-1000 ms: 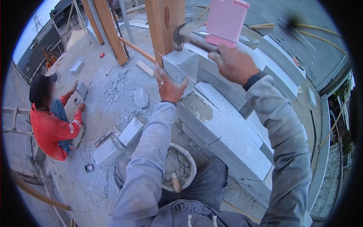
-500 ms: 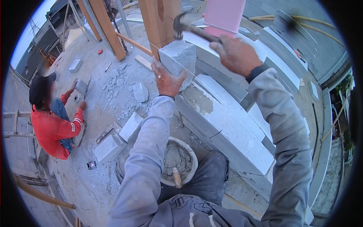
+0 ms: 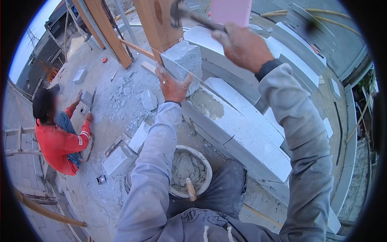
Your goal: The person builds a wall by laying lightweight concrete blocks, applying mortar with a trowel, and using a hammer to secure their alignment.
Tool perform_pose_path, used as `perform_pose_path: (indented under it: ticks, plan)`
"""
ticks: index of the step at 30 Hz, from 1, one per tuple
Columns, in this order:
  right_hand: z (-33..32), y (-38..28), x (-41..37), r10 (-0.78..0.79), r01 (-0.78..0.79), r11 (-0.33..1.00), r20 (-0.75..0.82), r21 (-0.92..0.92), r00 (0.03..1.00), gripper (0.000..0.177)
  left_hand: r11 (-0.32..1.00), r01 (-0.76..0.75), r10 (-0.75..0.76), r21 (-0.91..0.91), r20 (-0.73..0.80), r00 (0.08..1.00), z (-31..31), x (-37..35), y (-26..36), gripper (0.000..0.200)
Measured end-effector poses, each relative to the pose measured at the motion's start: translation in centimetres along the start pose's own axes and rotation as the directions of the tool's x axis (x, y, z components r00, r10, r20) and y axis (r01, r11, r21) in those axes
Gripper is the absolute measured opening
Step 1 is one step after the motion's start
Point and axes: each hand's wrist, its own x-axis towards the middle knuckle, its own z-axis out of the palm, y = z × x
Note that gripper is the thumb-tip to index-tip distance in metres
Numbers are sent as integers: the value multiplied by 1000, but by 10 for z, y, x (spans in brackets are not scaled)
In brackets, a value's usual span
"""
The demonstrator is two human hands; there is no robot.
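Note:
A rough grey lightweight concrete block stands at the end of a low block wall, against a wooden post. My left hand grips the near side of this block, fingers at its left and thumb at its right. Above and to the right, my right hand is closed around the handle of a hammer, its head raised clear of the block. Wet mortar covers the wall top just beside the block. A taut string crosses the block's face.
Between my legs sits a bucket of mortar with a wooden-handled tool in it. Loose blocks and broken chips lie on the left. A co-worker in a red top crouches there, hands at a small block.
My right hand has lifted the hammer higher above the block. My left hand keeps its place on the block, while the whole view has shifted slightly.

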Motion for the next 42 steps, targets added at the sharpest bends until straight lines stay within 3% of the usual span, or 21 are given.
perform_pose_path:
  ticks: [1,4,5,6,8,9,11,13,15,19,22,24,27,28,30,31,34,37,39,41,42]
  plan:
    - [-4,-1,3,11,-8,999,-100,38,995,42,1000,7,-7,1,-8,1000,1,0,0,121]
    - [3,-4,7,69,-52,994,-176,101,982,42,1000,-1,1,-13,-24,1000,0,0,1,121]
    - [27,7,7,-41,43,999,-114,19,993,42,1000,-10,9,-26,-29,1000,-1,-1,2,120]
    - [31,6,4,-41,44,999,-120,23,992,42,1000,-16,15,-23,-33,999,-2,-2,2,120]
    - [32,7,-6,-72,80,996,179,-36,981,40,1000,-28,29,14,-35,999,-2,-1,3,119]
    - [28,6,-9,-77,85,996,173,-38,982,40,999,-31,31,12,-42,999,-1,-3,2,119]
    - [20,4,-14,-73,77,997,143,-27,987,38,1000,-2,2,5,-29,1000,2,-2,-3,119]
    - [13,9,-26,-14,13,1000,76,22,997,37,992,-81,76,-99,-63,995,9,-2,-12,121]
    - [-4,23,-40,-24,27,996,-31,83,999,36,996,-77,80,39,-80,994,18,-2,-26,121]
    - [-70,59,-95,-75,97,974,-117,202,990,30,999,-16,20,51,-77,997,6,-4,-8,123]
    - [-124,72,-164,226,-301,816,207,493,952,22,998,-44,47,33,-99,994,4,-4,-5,124]
    - [-123,89,-224,388,-442,493,265,749,883,31,997,-13,20,81,-90,996,0,-2,-7,123]
    - [-124,73,-286,354,-484,434,350,760,867,41,994,-107,108,17,-89,990,11,-3,-20,121]
    - [-120,74,-307,288,-506,385,420,772,861,42,998,-59,59,23,-17,998,17,3,-33,120]
    - [-106,50,-339,391,-655,370,529,659,753,38,1000,15,-16,14,113,993,17,4,-38,120]
    - [-98,42,-362,409,-762,323,643,561,647,36,999,41,-40,0,151,988,13,4,-31,120]
    - [-55,35,-447,444,-914,60,809,402,385,28,989,-112,112,-100,1,994,12,-2,-21,118]
    - [3,13,-542,566,-898,-102,768,427,301,24,986,-139,141,-87,19,990,12,-1,-19,120]
    - [45,-7,-594,769,-950,-130,633,283,84,24,986,-144,148,-82,43,988,7,-3,-21,122]
    - [96,-17,-644,781,-945,-260,618,197,-85,25,990,-138,141,-41,96,985,3,1,-20,123]
    - [128,-19,-678,784,-962,-242,609,124,-118,27,988,-144,149,-57,100,984,2,4,-22,123]
